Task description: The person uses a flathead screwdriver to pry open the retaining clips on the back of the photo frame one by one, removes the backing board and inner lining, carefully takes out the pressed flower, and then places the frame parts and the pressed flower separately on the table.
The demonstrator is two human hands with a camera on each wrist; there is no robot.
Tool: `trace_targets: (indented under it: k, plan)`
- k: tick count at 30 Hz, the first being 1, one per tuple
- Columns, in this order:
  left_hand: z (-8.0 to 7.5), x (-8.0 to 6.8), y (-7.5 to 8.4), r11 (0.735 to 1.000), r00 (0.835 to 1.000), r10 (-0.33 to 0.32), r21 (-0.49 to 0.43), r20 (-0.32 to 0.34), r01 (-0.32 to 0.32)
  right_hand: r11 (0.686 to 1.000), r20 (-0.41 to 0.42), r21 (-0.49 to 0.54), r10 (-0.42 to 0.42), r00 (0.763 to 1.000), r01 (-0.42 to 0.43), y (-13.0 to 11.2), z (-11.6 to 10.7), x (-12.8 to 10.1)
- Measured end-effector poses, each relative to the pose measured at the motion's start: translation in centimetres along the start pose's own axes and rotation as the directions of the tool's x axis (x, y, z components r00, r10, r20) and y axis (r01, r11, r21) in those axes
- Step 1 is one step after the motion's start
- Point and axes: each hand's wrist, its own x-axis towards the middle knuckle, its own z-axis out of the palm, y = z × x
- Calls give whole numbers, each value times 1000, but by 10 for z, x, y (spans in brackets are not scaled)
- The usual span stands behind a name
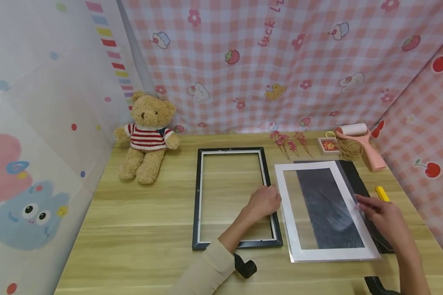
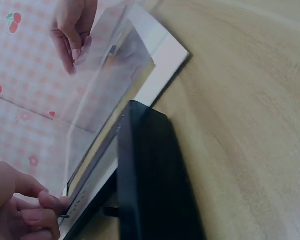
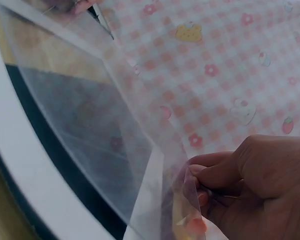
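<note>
A clear plastic sheet [image 2: 75, 115] lies over a white border mat [image 1: 330, 254], its right side lifted in the right wrist view. My right hand [image 1: 387, 219] pinches the sheet's right edge between thumb and fingers. With curled fingers, my left hand [image 1: 263, 200] pinches the sheet's left edge, beside the right bar of a black picture frame [image 1: 197, 205]. That frame lies flat, open in the middle, with a pale inner lip. Under part of the mat and sheet is a dark board [image 1: 359, 180], showing through the mat's opening.
At the back left sits a teddy bear [image 1: 147, 137]. Pink dried flowers [image 1: 280, 140], a small box [image 1: 328, 146], twine [image 1: 350, 149] and a lint roller [image 1: 369, 149] lie along the back right. A yellow-handled tool [image 1: 382, 193] is beyond my right hand.
</note>
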Motion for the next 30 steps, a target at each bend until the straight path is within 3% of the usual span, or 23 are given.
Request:
trace_targets:
  k: [12,20,30]
  plan:
    - [7,5,13,978,998,-15,206,-56,26,998,98,-3,55,994,-55,12,5,6]
    - [2,2,22,978,999,-15,209,-42,23,997,156,36,64,986,-70,16,6,5]
    - [6,8,18,982,999,-28,187,-36,35,997,180,11,69,981,-72,17,5,9]
